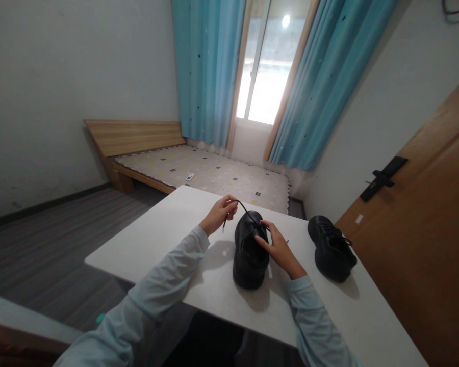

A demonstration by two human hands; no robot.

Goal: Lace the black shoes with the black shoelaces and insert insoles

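A black lace-up shoe rests on the white table, its heel towards me. My left hand, left of the toe, pinches a black shoelace that arcs up from the lacing; its loose tip hangs below the fingers. Across the right side of the same shoe lies my right hand, closed on it, thumb by the opening and fingers at the lacing. A short bit of lace pokes out beyond this hand. Whether those fingers also hold lace is hidden.
A second black shoe, laced, stands on the table near its right edge. Behind are a bed with a small white object on it, and a window between blue curtains. A wooden door is at right.
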